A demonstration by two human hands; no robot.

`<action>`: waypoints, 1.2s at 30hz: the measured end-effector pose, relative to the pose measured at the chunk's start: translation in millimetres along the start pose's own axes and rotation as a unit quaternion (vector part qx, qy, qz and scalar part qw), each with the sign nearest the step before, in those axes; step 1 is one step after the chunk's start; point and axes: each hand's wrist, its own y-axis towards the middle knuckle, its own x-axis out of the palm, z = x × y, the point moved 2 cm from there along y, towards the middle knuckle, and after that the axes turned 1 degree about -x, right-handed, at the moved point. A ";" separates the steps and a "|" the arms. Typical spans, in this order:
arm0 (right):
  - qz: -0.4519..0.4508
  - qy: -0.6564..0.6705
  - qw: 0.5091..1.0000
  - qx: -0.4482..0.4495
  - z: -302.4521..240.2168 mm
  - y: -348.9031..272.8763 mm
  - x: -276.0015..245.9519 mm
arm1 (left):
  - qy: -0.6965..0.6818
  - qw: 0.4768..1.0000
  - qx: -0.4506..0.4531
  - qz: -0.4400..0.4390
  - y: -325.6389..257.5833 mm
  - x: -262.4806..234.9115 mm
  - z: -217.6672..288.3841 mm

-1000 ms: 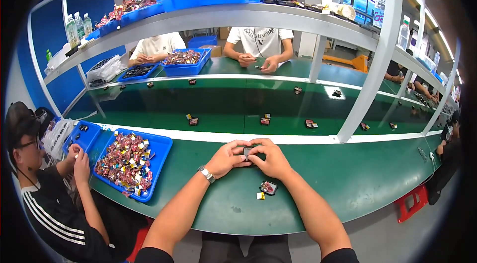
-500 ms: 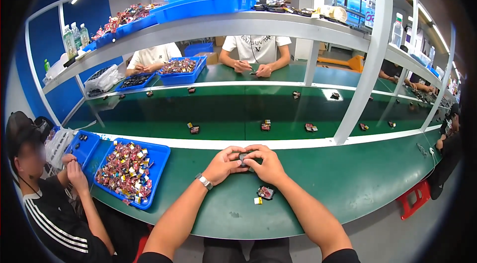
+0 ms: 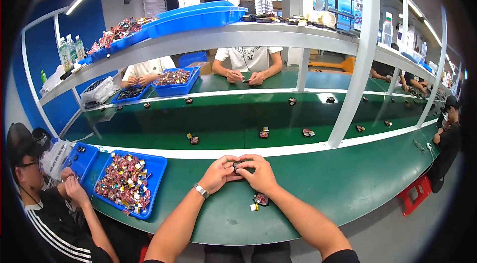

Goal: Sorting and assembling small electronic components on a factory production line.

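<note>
Both my hands are closed together over the green table [image 3: 308, 183], a little in front of the white rail. Between the fingertips is a small dark plastic case [image 3: 237, 165], mostly covered by fingers. My left hand [image 3: 217, 175], with a watch [image 3: 201, 191] at its wrist, grips the case from the left. My right hand [image 3: 259, 176] holds it from the right, thumb and fingers pressed on it. On the table just below my right hand lies a small red-and-black circuit assembly [image 3: 261, 199], with a yellow-and-white component [image 3: 254, 207] beside it.
Left of my arms sits a blue tray [image 3: 160, 168] heaped with red circuit pieces; a co-worker [image 3: 74, 213] works beside it. Several small assemblies [image 3: 264, 134] lie on the green conveyor [image 3: 218, 126] behind the rail. A shelf [image 3: 208, 38] on white posts [image 3: 353, 69] spans above. Others work opposite.
The whole view has shifted slightly, so the surroundings sit a little left. Both hands still hold the dark case, with the fingers slightly rearranged around it.
</note>
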 end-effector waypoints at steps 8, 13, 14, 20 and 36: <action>-0.004 0.017 1.000 0.014 2.2 -2.0 3.3 | -0.008 1.000 -0.009 0.001 1.3 2.4 -0.6; 0.005 -0.020 1.000 -0.008 -6.5 -3.0 7.3 | 0.004 1.000 0.008 0.008 -2.2 -2.1 -2.6; 0.001 -0.013 1.000 0.013 -5.4 -3.2 7.0 | 0.003 1.000 0.010 0.008 -1.2 -1.9 -3.3; -0.024 0.135 0.980 0.146 9.8 -6.4 13.3 | 0.012 1.000 0.007 0.015 -1.0 5.6 -3.1; 0.000 -0.010 0.997 0.076 -2.4 -6.6 9.9 | 0.023 0.999 0.011 0.023 0.6 1.2 -5.2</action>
